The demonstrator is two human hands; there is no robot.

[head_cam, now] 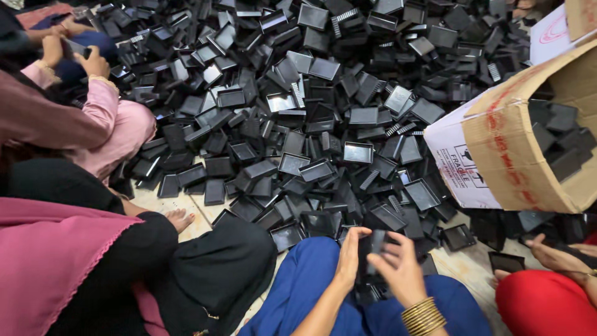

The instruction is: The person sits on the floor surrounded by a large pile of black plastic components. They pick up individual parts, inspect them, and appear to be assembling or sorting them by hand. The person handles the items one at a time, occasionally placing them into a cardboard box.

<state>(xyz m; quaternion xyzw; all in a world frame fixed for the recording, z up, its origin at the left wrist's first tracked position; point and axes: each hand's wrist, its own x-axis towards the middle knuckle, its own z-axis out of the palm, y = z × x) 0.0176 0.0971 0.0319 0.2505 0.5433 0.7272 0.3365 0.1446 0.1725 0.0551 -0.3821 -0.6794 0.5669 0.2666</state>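
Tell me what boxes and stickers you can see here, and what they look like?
Cardboard box: right side, tipped over, brown with red tape, dark flat parts inside.
White label panel: on the box's near end, white with small dark symbols and print.
Second box: top right corner, white side with a red round mark, brown flap above.
No screens clearly in view.

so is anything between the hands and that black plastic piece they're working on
Nothing visible: both the left hand and right hand already grip the black plastic piece directly, held above the blue-clad lap, in front of the pile of trays.
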